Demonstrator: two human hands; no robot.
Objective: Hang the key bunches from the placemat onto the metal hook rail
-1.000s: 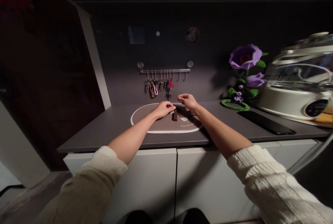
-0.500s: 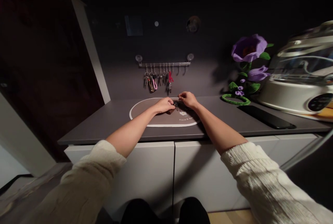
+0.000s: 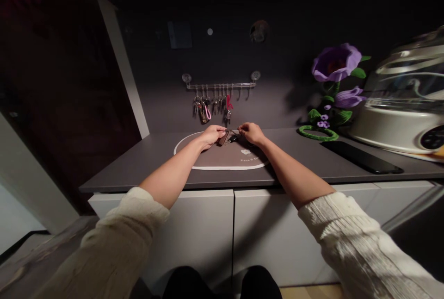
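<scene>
A small bunch of keys [image 3: 232,140] with a brown tag [image 3: 224,139] hangs between my two hands, just above an oval brown mat [image 3: 215,160] with a white border. My left hand [image 3: 211,136] pinches the bunch at its top, near the tag. Opposite it, my right hand [image 3: 251,133] is closed, fingertips together at the right end of a thin piece joined to the keys; what exactly it grips is too small to make out. On the wall behind, a clear hook rail [image 3: 222,86] carries several hanging keys [image 3: 204,110].
To the right, a black phone [image 3: 361,156] lies on the grey counter [image 3: 138,165]. Purple felt flowers [image 3: 336,64] on a green ring base [image 3: 317,133] stand behind it. A white appliance with a clear cover [image 3: 402,118] is at far right. White cabinet doors [image 3: 194,229] are below.
My left hand has shifted slightly left and up, its fingertips now at the top of the bunch. The brown tag and keys show more plainly between the hands. The view has turned slightly left.
</scene>
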